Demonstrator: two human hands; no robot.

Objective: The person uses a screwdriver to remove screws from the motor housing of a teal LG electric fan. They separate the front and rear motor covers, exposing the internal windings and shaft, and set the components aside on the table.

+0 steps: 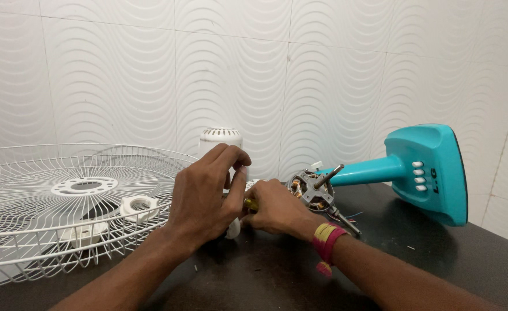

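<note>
White cap [232,229] pinched by left hand [205,196]; right hand [277,207] clenched on yellow screwdriver [250,204]; may slip, jabbing fingers.

Both hands met left of the bare fan motor [313,192]: left hand [205,196] on small white plastic part [233,228], right hand [277,208] gripping yellow-handled tool [250,204].

Left of the teal fan stand [421,170] with white buttons lies a white wire grille [52,213]. Beneath the stand, a black table [288,270]; behind it, white wave-patterned wall tiles [323,86]. Near it, a red-and-yellow wrist thread [326,239].
</note>
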